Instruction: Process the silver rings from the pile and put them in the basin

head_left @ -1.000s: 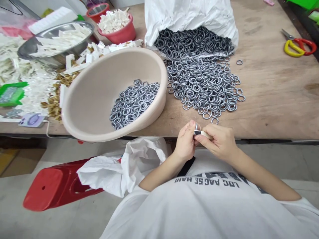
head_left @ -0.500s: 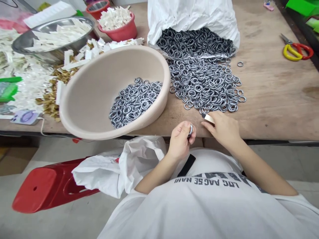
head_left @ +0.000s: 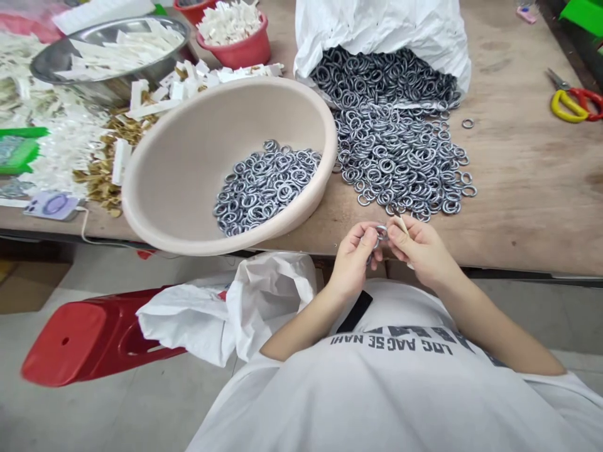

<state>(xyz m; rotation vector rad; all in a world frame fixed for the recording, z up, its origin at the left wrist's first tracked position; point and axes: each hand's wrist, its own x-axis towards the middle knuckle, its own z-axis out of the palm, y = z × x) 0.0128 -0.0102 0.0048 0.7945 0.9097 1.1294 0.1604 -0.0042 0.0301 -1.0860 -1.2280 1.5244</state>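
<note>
My left hand [head_left: 357, 256] and my right hand [head_left: 421, 249] meet at the table's front edge, fingertips together. Pinched in the left fingers is a metal ring [head_left: 380, 234]. A small pale stick-like tool [head_left: 401, 223] is gripped by the right hand, its tip near the ring. Just beyond the hands lies a heap of grey metal rings [head_left: 400, 160], spilling from a white sack [head_left: 381, 28]. To the left a beige plastic basin [head_left: 188, 169] overhangs the table edge and holds more rings [head_left: 266, 188].
The wooden table [head_left: 527, 182] carries red-and-yellow scissors [head_left: 572, 103] far right, a red bowl [head_left: 238, 44] and a steel bowl [head_left: 108, 53] of white pieces at the back left. A white bag [head_left: 226, 307] lies on a red stool [head_left: 89, 342] below.
My right hand reached out to the ring heap and came back to my left hand. The view shifted slightly left.
</note>
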